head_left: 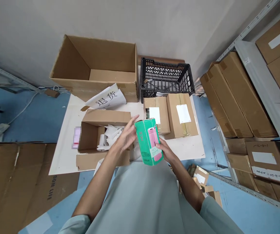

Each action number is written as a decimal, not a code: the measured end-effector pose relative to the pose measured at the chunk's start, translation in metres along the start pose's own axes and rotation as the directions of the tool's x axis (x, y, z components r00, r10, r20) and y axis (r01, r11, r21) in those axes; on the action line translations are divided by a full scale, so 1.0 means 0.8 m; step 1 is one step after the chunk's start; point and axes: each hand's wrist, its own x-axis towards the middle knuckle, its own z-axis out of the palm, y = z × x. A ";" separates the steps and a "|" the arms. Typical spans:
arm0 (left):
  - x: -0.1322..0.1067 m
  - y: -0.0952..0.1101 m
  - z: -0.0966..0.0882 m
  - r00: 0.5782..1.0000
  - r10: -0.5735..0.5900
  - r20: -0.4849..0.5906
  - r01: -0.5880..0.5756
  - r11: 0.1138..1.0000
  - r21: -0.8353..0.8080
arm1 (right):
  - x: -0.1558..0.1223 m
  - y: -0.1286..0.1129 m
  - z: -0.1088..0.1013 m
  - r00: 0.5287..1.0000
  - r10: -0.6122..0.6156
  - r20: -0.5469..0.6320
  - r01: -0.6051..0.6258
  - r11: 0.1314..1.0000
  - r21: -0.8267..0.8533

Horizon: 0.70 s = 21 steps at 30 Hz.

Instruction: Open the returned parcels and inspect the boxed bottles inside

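Observation:
A green product box [145, 141] with a picture of a pink bottle-like item on its front is held up in front of my body, slightly tilted. My right hand [166, 150] grips its right side, with the thumb on the front face. My left hand [127, 135] is at the box's left edge, fingers stretched out; whether it touches the box I cannot tell. Under and beyond my left hand stands an open carton [88, 136] with white packing material [112, 135] inside.
On the white table [64, 143], a large open carton [110, 44] and a black plastic crate [166, 76] stand at the back. Closed cartons with white labels [182, 118] are on the right. A paper sheet with writing [108, 97] leans behind the open carton. Shelves hold boxes [237, 94].

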 end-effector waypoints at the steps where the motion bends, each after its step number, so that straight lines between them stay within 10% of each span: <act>1: 0.001 -0.007 0.001 0.998 -0.059 0.012 0.059 0.998 -0.017 | 0.004 0.001 0.001 0.999 0.034 -0.008 -0.034 0.999 0.035; 7: 0.033 -0.004 0.004 0.980 -0.116 -0.161 0.116 0.993 -0.012 | 0.036 -0.017 -0.013 0.997 -0.007 -0.071 0.007 1.000 0.003; 14: 0.140 0.050 0.013 0.971 -0.016 -0.239 0.055 0.987 0.154 | 0.099 -0.097 -0.050 0.989 -0.115 -0.091 0.084 0.954 -0.287; 21: 0.307 0.093 0.024 0.946 0.310 -0.098 -0.267 0.913 0.308 | 0.295 -0.185 -0.103 0.938 -0.327 -0.115 0.304 0.936 -0.179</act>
